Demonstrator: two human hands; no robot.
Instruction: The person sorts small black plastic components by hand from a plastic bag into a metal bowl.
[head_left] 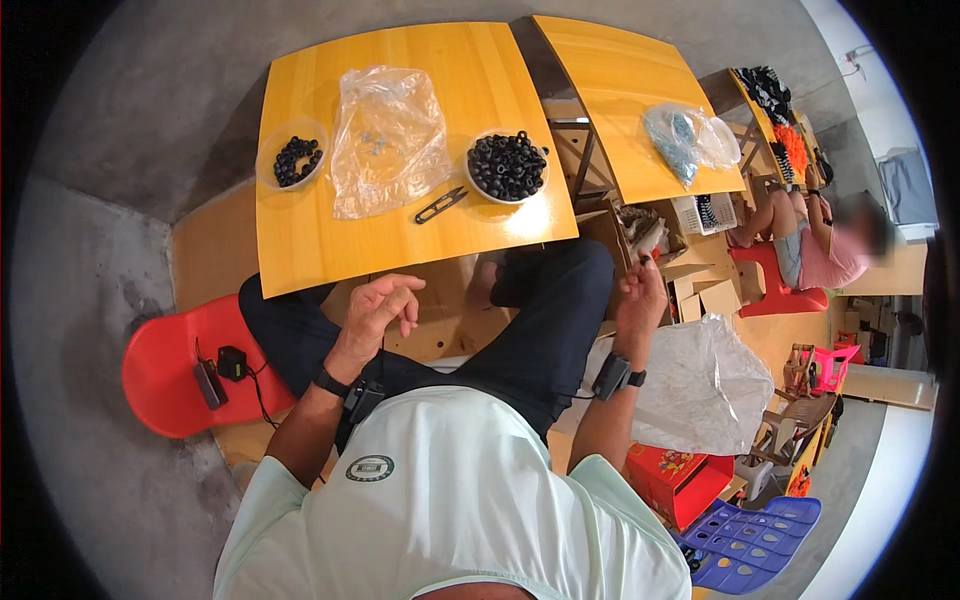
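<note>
My left hand (378, 308) hangs over my lap just off the near table edge. Its fingers are loosely bent and apart, and I see nothing in them. Off to the right of the table, my right hand (642, 296) is raised with a small black piece (646, 260) pinched at its fingertips. On the yellow wooden table (300, 235) stand a bowl heaped with small black ring-shaped pieces (508, 165) and, farther left, a clear bowl (266, 160) with fewer of them. Thread snips (440, 205) and a clear plastic bag (385, 180) with small bits inside lie between the bowls.
A second table (640, 95) at the right bears a bag of bluish pieces (672, 140). Open cardboard boxes (715, 298) and a white sheet (700, 390) lie at my right. Black devices rest on a red stool (165, 375) at left. Another person (835, 245) sits far right.
</note>
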